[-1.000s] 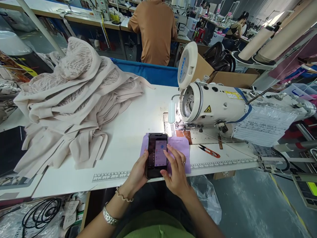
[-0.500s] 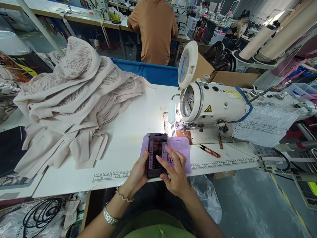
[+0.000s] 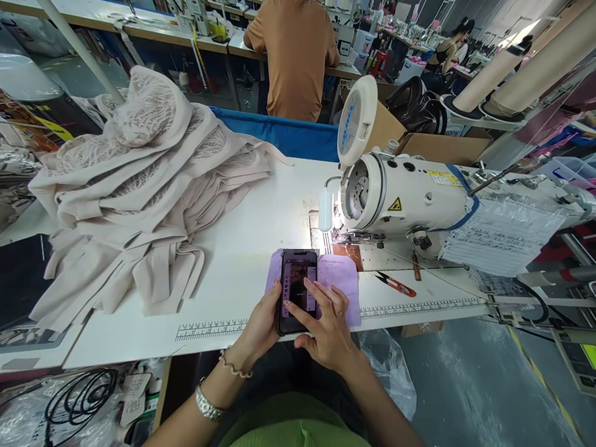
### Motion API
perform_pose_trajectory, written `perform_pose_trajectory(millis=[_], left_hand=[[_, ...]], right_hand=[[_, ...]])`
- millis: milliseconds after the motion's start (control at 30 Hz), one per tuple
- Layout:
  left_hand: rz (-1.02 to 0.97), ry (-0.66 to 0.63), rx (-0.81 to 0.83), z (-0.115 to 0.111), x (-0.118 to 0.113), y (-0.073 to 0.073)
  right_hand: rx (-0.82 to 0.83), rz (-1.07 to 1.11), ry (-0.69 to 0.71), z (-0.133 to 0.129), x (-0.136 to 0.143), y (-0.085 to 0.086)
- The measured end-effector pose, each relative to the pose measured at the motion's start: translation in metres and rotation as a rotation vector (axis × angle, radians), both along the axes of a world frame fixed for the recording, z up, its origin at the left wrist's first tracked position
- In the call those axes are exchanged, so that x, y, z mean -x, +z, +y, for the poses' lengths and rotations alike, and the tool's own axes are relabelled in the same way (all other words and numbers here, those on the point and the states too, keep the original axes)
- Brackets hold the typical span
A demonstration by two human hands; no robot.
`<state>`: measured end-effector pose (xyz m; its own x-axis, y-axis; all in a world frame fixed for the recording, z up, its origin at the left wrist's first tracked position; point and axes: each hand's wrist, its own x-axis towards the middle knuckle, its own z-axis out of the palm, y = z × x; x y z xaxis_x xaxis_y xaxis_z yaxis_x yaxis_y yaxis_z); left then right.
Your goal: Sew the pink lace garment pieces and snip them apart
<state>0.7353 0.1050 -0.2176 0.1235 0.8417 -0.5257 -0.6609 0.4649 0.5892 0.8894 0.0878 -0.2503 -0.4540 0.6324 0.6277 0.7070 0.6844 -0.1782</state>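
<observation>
A dark smartphone (image 3: 298, 292) with its screen lit is held upright over the table's front edge. My left hand (image 3: 261, 320) grips it along its left side, thumb on the edge. Over the screen's lower right, my right hand (image 3: 328, 323) has its fingers spread, the index fingertip at the glass; whether it touches I cannot tell. Behind the phone lies a purple sheet of paper (image 3: 342, 282), partly covered by the phone and my right hand.
A white sewing machine (image 3: 400, 192) stands right of the phone. Orange thread snips (image 3: 395, 284) lie before it. A heap of beige lace garments (image 3: 153, 180) covers the table's left. A ruler strip (image 3: 212, 329) runs along the front edge. A person (image 3: 298, 62) sits beyond.
My right hand's index finger has shifted left and slightly down across the phone screen. My left hand keeps its hold. The whole view has shifted slightly.
</observation>
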Motion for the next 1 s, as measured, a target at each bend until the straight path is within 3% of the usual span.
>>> perform_pose_trajectory(millis=[333, 1000], left_hand=[[0.010, -0.018, -0.034, -0.0005, 0.0012, -0.0043], [-0.003, -0.057, -0.035, -0.0005, 0.0033, -0.0079]], right_hand=[[0.090, 0.180, -0.074, 0.0000, -0.0012, -0.0038], [0.071, 0.186, -0.046, 0.0010, -0.0030, -0.0020]])
